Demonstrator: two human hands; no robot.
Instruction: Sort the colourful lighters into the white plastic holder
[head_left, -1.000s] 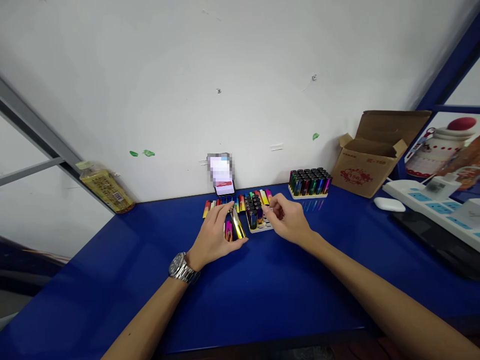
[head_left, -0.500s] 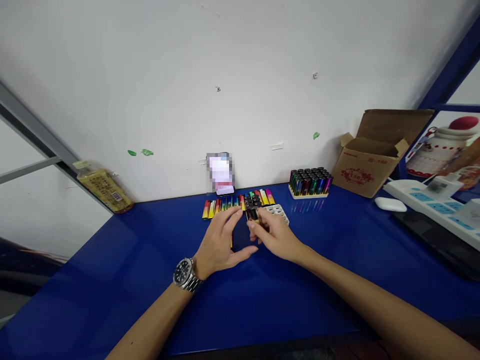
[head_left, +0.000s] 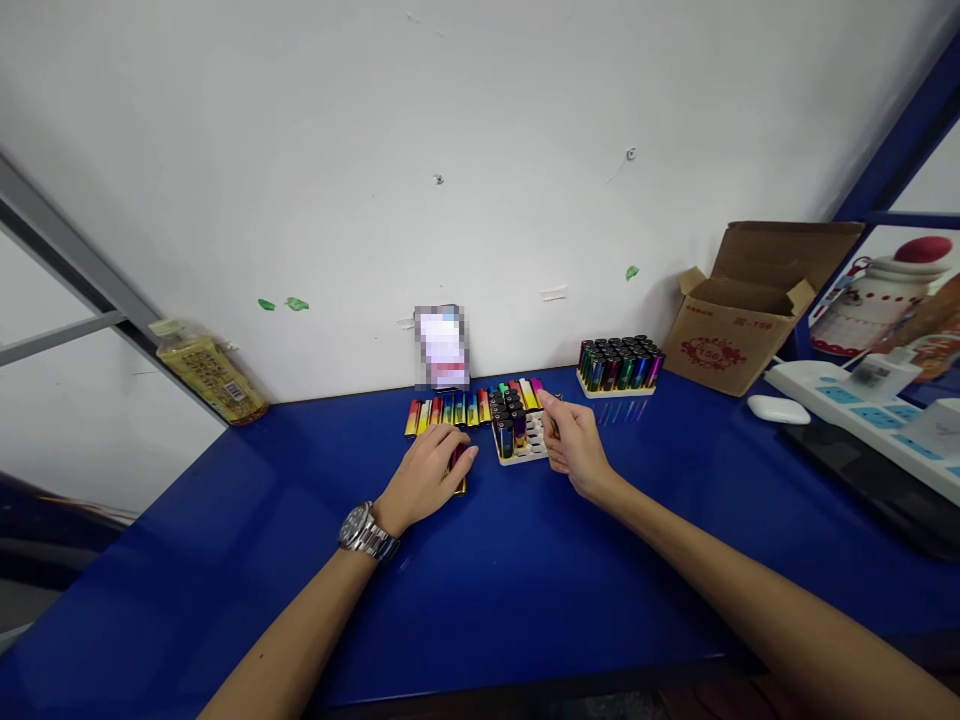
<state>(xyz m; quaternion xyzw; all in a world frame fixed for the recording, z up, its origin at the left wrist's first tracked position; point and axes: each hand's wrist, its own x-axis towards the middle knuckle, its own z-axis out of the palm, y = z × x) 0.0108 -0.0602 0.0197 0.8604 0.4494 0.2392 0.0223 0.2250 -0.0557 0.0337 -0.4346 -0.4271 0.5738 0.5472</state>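
My left hand (head_left: pixel 426 472), wearing a metal watch (head_left: pixel 355 525), lies low on the blue table with curved fingers and thumb over a dark red and gold lighter (head_left: pixel 459 486). Most of that lighter is hidden by the hand. To its right stands a white tray (head_left: pixel 521 458) with holes. Dark metallic lighters (head_left: pixel 506 440) fill its left side upright; its right side shows open holes. My right hand (head_left: pixel 576 445) is closed in a pinch at the tray's right side; its fingers hide what they hold.
Behind the tray lies a row of colourful lighters (head_left: pixel 448 408). A phone (head_left: pixel 442 345) leans on the wall. A second tray of upright lighters (head_left: pixel 621 365) stands back right, beside an open cardboard box (head_left: pixel 724 335). A bottle (head_left: pixel 210 375) leans at left; a power strip (head_left: pixel 862 400) is at right.
My hands have moved apart: the left back and left, down onto the lighter, the right toward the tray's right side. The tray's front and its upright lighters now show between them.
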